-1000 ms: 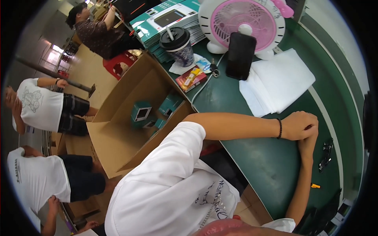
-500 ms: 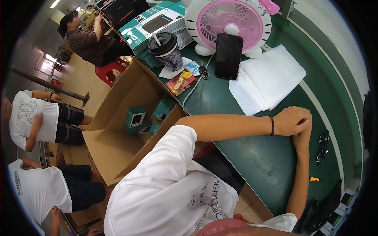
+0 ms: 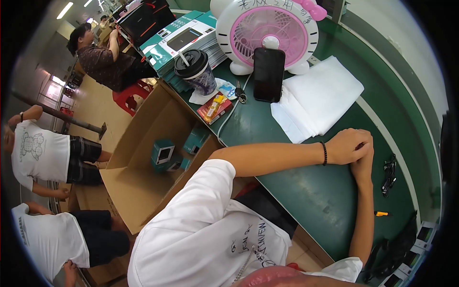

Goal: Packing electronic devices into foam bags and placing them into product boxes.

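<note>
My left hand (image 3: 340, 146), with a dark beaded bracelet on its wrist, meets my right hand (image 3: 364, 155) above the green table (image 3: 306, 191). Both are closed and clasped together, fingers folded against each other. Whether anything lies between the palms is hidden. Nearest beyond them is a stack of white sheets or sleeves (image 3: 325, 98). A black bundled cable (image 3: 389, 174) lies to the right of my right hand, and a small yellow-orange tool (image 3: 381, 214) is beside my right forearm.
A black phone (image 3: 268, 74) leans on a pink-and-white fan (image 3: 270, 33). Left of it stand a lidded cup (image 3: 198, 76), keys (image 3: 240, 93), a red box (image 3: 213, 109) and stacked teal packaging (image 3: 186, 38). An open carton (image 3: 138, 177) holds several teal boxes. Other people are at the left.
The view has shifted slightly, while my clasped hands keep their pose on the table. At the left, a person in white has raised one arm toward the head and lowered the other.
</note>
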The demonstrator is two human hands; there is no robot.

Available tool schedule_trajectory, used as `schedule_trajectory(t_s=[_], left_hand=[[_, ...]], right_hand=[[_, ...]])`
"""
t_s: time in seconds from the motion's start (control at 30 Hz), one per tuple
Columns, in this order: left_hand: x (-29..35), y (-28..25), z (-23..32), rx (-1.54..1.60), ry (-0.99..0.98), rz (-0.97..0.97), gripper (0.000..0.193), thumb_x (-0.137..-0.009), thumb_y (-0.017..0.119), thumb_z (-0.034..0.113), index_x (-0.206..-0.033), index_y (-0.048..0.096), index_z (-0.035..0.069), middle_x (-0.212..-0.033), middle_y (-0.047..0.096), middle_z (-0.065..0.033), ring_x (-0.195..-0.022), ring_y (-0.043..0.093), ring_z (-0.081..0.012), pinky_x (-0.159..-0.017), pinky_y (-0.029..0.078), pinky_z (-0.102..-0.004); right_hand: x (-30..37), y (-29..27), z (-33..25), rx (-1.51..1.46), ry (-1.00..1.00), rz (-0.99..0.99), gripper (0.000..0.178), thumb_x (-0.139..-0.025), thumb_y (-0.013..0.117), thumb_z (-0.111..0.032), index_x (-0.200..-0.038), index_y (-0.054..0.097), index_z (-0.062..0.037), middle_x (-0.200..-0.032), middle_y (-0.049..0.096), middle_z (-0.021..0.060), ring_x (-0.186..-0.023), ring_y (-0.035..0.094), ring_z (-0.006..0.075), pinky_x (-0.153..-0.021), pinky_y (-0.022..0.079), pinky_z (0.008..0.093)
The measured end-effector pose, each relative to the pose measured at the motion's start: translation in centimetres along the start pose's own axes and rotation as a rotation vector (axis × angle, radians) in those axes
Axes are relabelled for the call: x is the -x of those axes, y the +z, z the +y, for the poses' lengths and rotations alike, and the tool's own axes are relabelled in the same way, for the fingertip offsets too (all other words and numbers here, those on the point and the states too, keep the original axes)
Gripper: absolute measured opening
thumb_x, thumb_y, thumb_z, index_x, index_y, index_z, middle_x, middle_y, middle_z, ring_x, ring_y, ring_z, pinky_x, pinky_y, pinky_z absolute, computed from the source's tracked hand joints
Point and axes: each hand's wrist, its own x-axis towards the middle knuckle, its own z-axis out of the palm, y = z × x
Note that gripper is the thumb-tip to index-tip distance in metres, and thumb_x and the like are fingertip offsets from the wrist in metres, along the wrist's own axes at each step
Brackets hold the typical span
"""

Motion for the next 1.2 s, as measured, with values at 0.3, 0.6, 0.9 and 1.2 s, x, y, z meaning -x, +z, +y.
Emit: schedule_trajectory(t_s=[0.3,0.6,0.9,1.2], left_hand=[[0.0,0.0,0.0,-0.01,0.016,0.012,0.024,-0.093,0.058,0.02,-0.079,0.056,0.0,-0.076,0.062,-0.0177,-0.069,0.061,-0.0369,-0.063,0.048,-0.0452],[0.1,0.2,-0.4,-0.033,-0.045,-0.019,0.024,-0.093,0.059,0.019,-0.078,0.057,0.0,-0.076,0.062,-0.0173,-0.068,0.061,-0.0369,-0.063,0.048,-0.0454],[0.1,-0.1,0.1,-0.006,-0.011,0.007,0.021,-0.093,0.057,0.018,-0.08,0.058,0.001,-0.077,0.062,-0.0158,-0.07,0.062,-0.0365,-0.064,0.048,-0.0455],[0.3,0.2,-0.5,-0.018,-0.038,0.0,0.023,-0.093,0.058,0.018,-0.079,0.056,0.0,-0.076,0.062,-0.0163,-0.069,0.062,-0.0366,-0.063,0.048,-0.0456]], right_hand=[[0.0,0.0,-0.2,-0.026,0.03,-0.013,0.031,-0.085,0.065,-0.001,-0.116,0.059,0.0001,-0.118,0.061,0.0146,-0.106,0.06,0.0328,-0.087,0.05,0.0368],[0.0,-0.1,-0.3,-0.013,-0.005,0.001,0.031,-0.085,0.064,0.0,-0.116,0.059,0.0003,-0.118,0.06,0.0148,-0.104,0.06,0.0327,-0.086,0.05,0.0365],[-0.2,-0.1,-0.8,0.002,-0.002,-0.001,0.029,-0.085,0.063,0.001,-0.115,0.059,0.002,-0.119,0.06,0.0146,-0.105,0.06,0.0318,-0.087,0.05,0.0357],[-0.1,-0.1,-0.6,-0.012,-0.026,-0.001,0.03,-0.087,0.061,0.002,-0.116,0.058,0.0021,-0.118,0.06,0.014,-0.104,0.06,0.0303,-0.087,0.05,0.0346]])
